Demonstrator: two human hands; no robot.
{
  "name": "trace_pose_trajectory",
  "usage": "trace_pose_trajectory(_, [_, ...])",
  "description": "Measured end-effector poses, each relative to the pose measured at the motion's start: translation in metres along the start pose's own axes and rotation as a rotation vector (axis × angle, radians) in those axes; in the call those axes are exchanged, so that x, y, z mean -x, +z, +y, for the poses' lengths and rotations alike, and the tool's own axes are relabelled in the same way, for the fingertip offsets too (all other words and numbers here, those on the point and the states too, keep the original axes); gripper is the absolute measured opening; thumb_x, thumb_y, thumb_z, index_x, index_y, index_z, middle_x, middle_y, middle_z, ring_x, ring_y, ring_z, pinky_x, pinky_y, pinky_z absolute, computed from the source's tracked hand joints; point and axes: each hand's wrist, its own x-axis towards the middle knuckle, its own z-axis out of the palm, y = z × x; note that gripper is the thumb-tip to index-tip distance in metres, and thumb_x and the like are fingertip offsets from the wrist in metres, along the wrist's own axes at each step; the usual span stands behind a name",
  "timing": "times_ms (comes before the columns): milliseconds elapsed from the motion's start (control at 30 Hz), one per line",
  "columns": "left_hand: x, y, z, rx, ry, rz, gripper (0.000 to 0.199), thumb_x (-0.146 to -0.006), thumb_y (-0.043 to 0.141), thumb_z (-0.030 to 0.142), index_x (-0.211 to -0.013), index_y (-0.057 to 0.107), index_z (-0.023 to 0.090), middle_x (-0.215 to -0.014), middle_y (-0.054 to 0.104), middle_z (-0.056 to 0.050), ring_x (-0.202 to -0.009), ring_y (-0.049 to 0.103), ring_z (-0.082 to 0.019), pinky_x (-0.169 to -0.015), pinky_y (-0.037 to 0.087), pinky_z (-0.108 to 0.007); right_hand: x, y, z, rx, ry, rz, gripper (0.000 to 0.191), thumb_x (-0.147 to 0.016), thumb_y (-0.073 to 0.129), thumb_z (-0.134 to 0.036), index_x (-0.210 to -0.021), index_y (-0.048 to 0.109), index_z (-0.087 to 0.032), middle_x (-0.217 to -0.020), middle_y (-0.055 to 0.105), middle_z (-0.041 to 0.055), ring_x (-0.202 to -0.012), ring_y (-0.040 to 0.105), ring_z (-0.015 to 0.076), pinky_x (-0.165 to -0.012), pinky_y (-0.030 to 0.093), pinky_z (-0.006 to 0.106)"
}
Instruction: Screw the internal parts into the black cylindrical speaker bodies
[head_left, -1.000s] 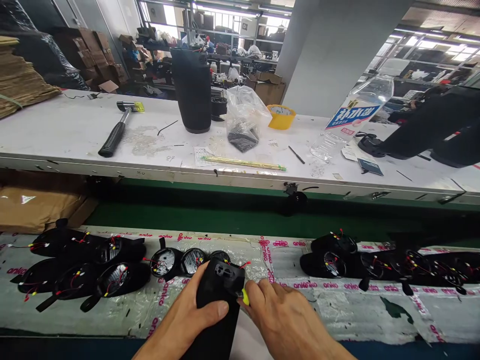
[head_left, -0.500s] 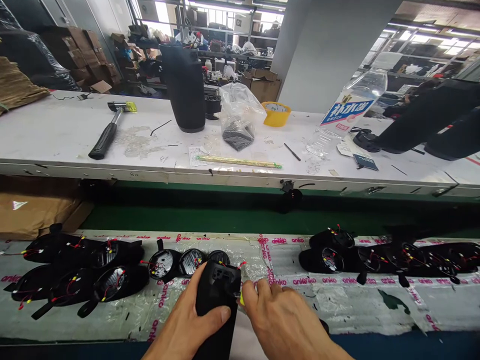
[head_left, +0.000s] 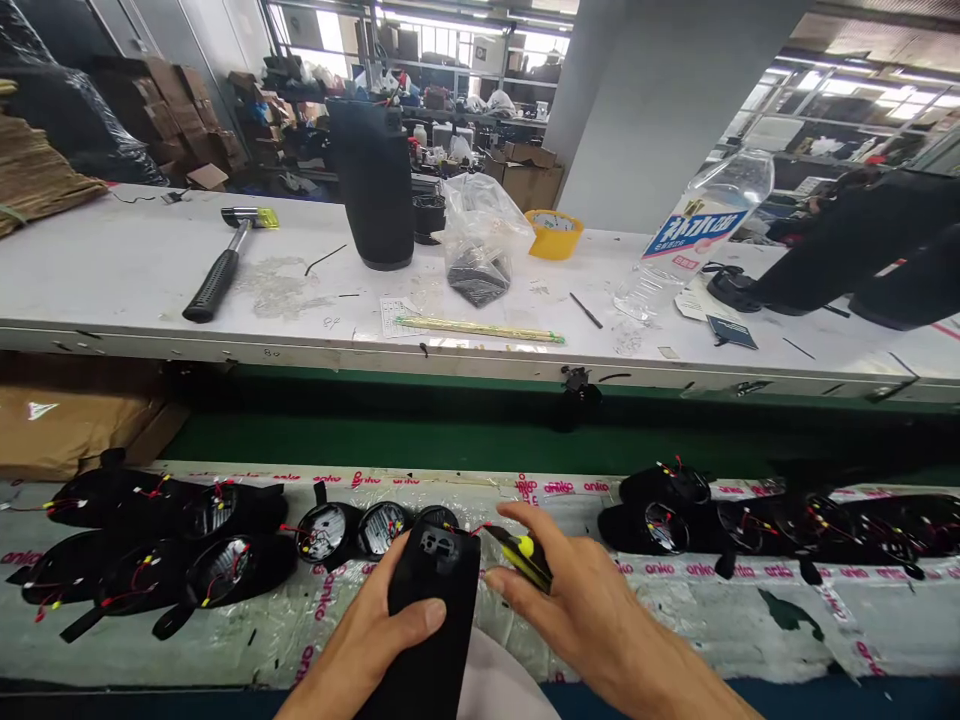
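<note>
My left hand [head_left: 390, 620] grips a long black housing [head_left: 439, 610] upright from below, with its thumb across the front. A rectangular socket [head_left: 439, 548] shows at the housing's top end. My right hand [head_left: 577, 590] pinches a black-and-yellow hand tool [head_left: 525, 556], its narrow tip pointing up and left, close to the housing's top corner. Just past the housing lie several similar black units [head_left: 225, 540] with round open faces and red and yellow wires. They sit on a plastic-covered bench [head_left: 675, 640] printed with pink lettering. A red wire runs from the housing's top.
Beyond the bench runs a green belt [head_left: 480, 445]. Farther on, a white table [head_left: 112, 260] holds a hammer [head_left: 217, 270], a tall black cylinder [head_left: 371, 190], a plastic bag [head_left: 480, 250], yellow tape [head_left: 553, 234] and a plastic bottle [head_left: 694, 230].
My right hand has moved up and to the right, drawing the tool away from the housing so that it shows fully. The housing stays in my left hand, with little movement.
</note>
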Motion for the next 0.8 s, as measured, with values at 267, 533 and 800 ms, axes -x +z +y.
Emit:
trace_pose_trajectory(267, [-0.016,0.017,-0.015,-0.318,0.126,-0.128,0.100,-0.070,0.083,0.033,-0.157,0.035,0.025,-0.153,0.056,-0.012,-0.140,0.051,-0.039,-0.117,0.041,-0.051,-0.002,0.006,0.022,-0.258,-0.061,-0.297,0.005,-0.091,0.061,-0.021,-0.088,0.060,-0.025,-0.071,0.066,-0.0073,-0.067,0.064,0.0152,-0.058,0.040,0.023])
trace_pose_trajectory(533, [0.013,-0.040,-0.013,-0.454,0.027,0.138,0.054,-0.085,0.075,0.046,-0.136,0.065,0.030,-0.137,0.070,-0.011,-0.126,0.064,-0.036,-0.110,0.050,-0.053,0.028,0.078,0.099,0.254,-0.130,-0.040,0.009,-0.099,0.054,-0.027,-0.107,0.059,-0.026,-0.071,0.073,-0.0031,-0.060,0.074,0.0226,-0.054,0.043,0.025])
trace_pose_trajectory(800, [-0.026,-0.179,0.115,-0.644,0.276,0.735,0.067,-0.080,0.074,0.063,-0.125,0.066,0.015,-0.128,0.074,-0.016,-0.120,0.069,-0.035,-0.110,0.052,-0.051,-0.011,0.137,0.100,0.274,-0.158,0.118,0.022,-0.104,0.045,-0.026,-0.106,0.067,-0.026,-0.076,0.076,0.0038,-0.063,0.076,0.0260,-0.055,0.056,0.029])
